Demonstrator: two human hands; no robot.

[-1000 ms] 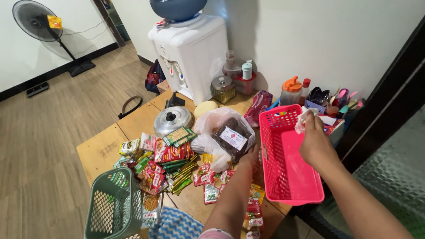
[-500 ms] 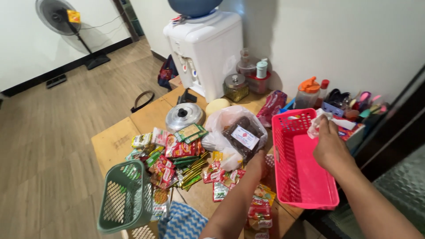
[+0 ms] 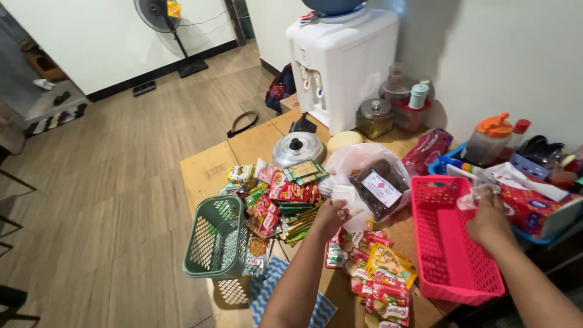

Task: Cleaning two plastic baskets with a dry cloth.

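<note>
My right hand (image 3: 489, 222) pinches a crumpled white tissue (image 3: 470, 199) over the far rim of a pink plastic basket (image 3: 449, 279) at the table's right side. My left hand (image 3: 331, 217) rests on the table just left of the basket, fingers curled by a small white packet (image 3: 343, 195) in front of a clear plastic bag holding a dark brown pack (image 3: 376, 185). Whether it grips the packet is unclear. A heap of red, green and yellow sachets (image 3: 279, 203) spreads to the left of that hand, and more sachets (image 3: 379, 282) lie near my forearm.
A green basket (image 3: 215, 246) stands at the near left table edge, over a blue striped cloth (image 3: 285, 300). A metal pot lid (image 3: 297, 149), glass jars (image 3: 373, 116), a white water dispenser (image 3: 343, 58) and a blue tray of bottles and utensils (image 3: 516, 152) crowd the back. A standing fan (image 3: 170, 24) stands across the wooden floor.
The view has swung left and pulled back. My right hand with the tissue stays at the pink basket's far rim. My left hand has moved left, away from the basket toward the white packet.
</note>
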